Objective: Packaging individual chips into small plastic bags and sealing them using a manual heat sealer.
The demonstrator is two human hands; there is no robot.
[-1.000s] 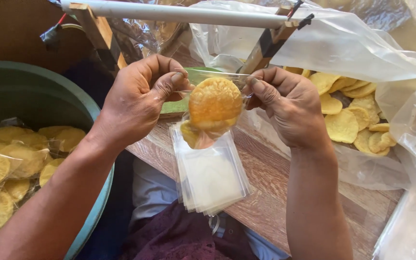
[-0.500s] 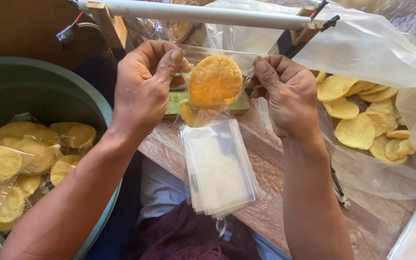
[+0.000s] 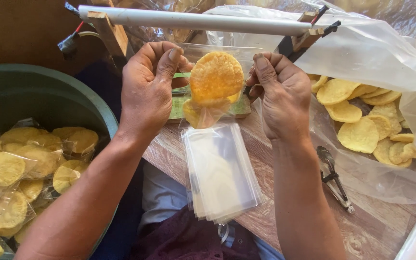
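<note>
I see left hand and right hand each pinching a top corner of the clear bag of yellow crackers, held up just under the sealer bar; empty bags overhang the worktop edge; tub at left, loose crackers at right.

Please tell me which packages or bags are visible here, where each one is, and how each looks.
Filled bag: held between left hand and right hand, clear, round yellow crackers inside.
Empty bags: stack on the table edge, flat, clear, rectangular.
Sealed packs: in the green tub, left, clear with yellow crackers.
Large sheet: right, translucent, under loose crackers.
</note>
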